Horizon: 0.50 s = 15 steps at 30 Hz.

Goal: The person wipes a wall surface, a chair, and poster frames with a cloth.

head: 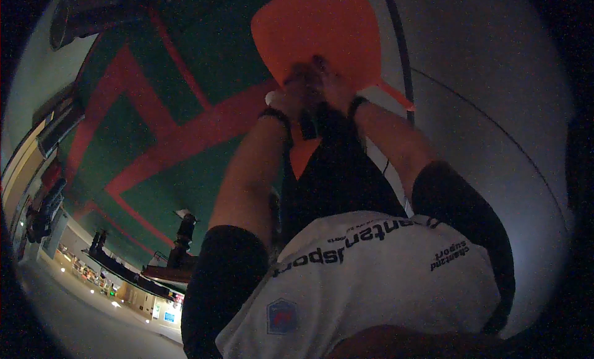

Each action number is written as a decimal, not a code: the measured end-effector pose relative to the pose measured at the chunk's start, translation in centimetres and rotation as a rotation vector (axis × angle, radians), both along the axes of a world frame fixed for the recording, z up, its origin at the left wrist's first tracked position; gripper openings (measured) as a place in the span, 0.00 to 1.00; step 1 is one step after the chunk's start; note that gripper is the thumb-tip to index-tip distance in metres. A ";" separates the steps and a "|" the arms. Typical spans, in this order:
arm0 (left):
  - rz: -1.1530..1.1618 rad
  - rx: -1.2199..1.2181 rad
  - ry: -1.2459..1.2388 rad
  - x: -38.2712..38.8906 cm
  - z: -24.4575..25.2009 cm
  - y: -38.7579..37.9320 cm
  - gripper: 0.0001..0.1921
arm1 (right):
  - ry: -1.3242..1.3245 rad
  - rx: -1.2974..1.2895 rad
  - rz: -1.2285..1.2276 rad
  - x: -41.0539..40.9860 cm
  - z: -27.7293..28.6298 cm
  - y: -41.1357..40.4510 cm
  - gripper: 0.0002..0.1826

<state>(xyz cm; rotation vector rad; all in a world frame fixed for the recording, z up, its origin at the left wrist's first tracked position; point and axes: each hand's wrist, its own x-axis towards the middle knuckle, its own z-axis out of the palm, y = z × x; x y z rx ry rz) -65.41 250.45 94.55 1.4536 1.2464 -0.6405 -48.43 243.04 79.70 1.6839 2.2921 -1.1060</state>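
Both hands are close together over the lower edge of an orange chair (320,29), likely plastic, with one slanting leg showing at its right. My left hand (293,93) and my right hand (338,87) are dim and blurred, with fingers bent inward towards each other. Whether they grip anything is unclear. A dark, block-like object (307,124) shows just below them; its kind cannot be made out. Beside the left hand is a small white round thing (270,98). Dark bands circle both wrists. Dark trousers (343,173) lie below, with an orange patch (304,157) between the legs.
Red stripes (195,127) cross the dark green floor (222,173). To the right, a black cable (401,43) runs along a pale surface (478,103). Dark furniture (181,252) stands at lower left, before a lit area (167,312). Another dark cylindrical object (93,15) is at upper left.
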 end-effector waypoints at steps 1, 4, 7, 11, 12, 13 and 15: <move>0.012 0.008 0.011 -0.9 -0.8 0.0 0.21 | -0.115 0.180 0.216 -0.6 0.0 1.7 0.26; 0.142 0.210 -0.234 -3.7 -6.4 -1.4 0.21 | -0.257 0.131 0.302 -2.3 0.3 4.6 0.26; -0.133 0.171 -0.349 -0.2 -11.0 -2.5 0.21 | -0.421 0.150 0.126 3.7 -8.0 -0.6 0.33; -0.464 0.239 -0.151 -5.6 -16.6 -8.6 0.21 | -0.072 -0.101 0.027 3.0 -4.5 -6.3 0.24; -0.520 0.264 -0.089 -8.7 -17.8 -10.8 0.21 | -0.038 -0.171 0.223 2.1 -1.9 -5.4 0.23; -0.520 0.273 -0.089 -8.7 -15.9 -10.2 0.21 | -0.046 -0.252 0.375 3.3 0.9 -5.4 0.22; -0.024 0.249 -0.074 -8.5 -7.3 -8.6 0.21 | -0.021 -0.195 -0.023 5.9 3.9 -7.4 0.22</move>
